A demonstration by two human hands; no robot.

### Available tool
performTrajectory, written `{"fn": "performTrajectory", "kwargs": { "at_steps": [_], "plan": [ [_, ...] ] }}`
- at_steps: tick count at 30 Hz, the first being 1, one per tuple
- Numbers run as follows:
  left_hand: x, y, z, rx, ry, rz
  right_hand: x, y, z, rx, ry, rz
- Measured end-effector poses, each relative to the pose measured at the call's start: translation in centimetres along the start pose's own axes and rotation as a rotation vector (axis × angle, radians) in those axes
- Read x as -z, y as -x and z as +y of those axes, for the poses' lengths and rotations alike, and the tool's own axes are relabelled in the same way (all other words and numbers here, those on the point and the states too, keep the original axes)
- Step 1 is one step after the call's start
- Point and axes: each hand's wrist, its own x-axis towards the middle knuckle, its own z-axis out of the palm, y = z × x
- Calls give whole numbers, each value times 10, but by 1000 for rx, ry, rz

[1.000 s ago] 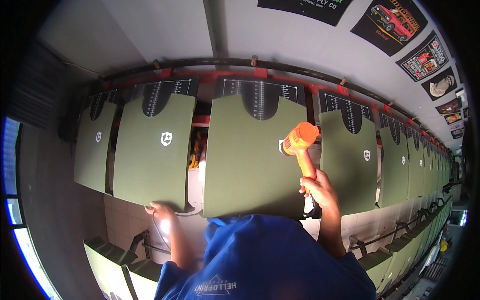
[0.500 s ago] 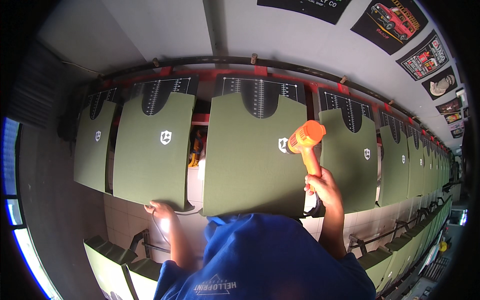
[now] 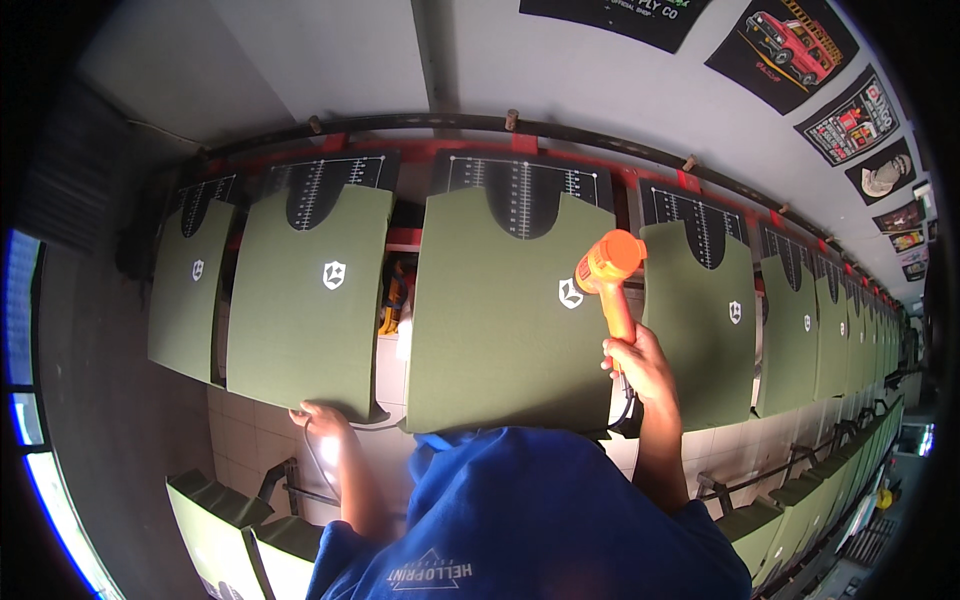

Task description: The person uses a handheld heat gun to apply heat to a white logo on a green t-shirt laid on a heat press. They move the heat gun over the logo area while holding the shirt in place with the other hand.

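My right hand [image 3: 640, 362] is wrapped round the handle of an orange heat gun [image 3: 612, 262]. Its nozzle points left and down, beside a white shield print [image 3: 570, 293] on an olive green shirt panel [image 3: 500, 330]. That panel lies flat on a dark board [image 3: 520, 195] with white ruler marks, which shows through the neck cut-out. At the lower left, my left hand [image 3: 322, 420] is closed on the heat gun's dark cord [image 3: 375, 428], near the lower edge of another green panel [image 3: 305, 320] with the same print. The cord loops down past my left wrist.
More green panels [image 3: 700, 330] on boards run in a row to the right. A dark rail [image 3: 580, 130] with red supports stands behind them. Behind me is a second row of panels [image 3: 215, 505]. Printed dark sheets [image 3: 780, 50] hang on the wall.
The heat gun has risen slightly and turned a little, uncovering more of the shield print beside its nozzle. My right hand moved up slightly with it. My left hand stays in place.
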Motion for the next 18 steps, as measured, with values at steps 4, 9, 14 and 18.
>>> {"fn": "performTrajectory", "kwargs": {
  "at_steps": [4, 9, 14, 18],
  "plan": [
    [-2, 0, -5, -68, -18, -14, -3, -5, 0, 20, 19, 18],
    [6, 8, 23, 14, 44, -63, -1, -12, -2, 15, -50, -1],
    [1, 3, 3, -55, 22, -10, -1, -7, -4, -4, -28, 47],
    [2, 2, 2, -180, -146, -2, -4, -5, -2, 23, 22, 76]
  ]
}}
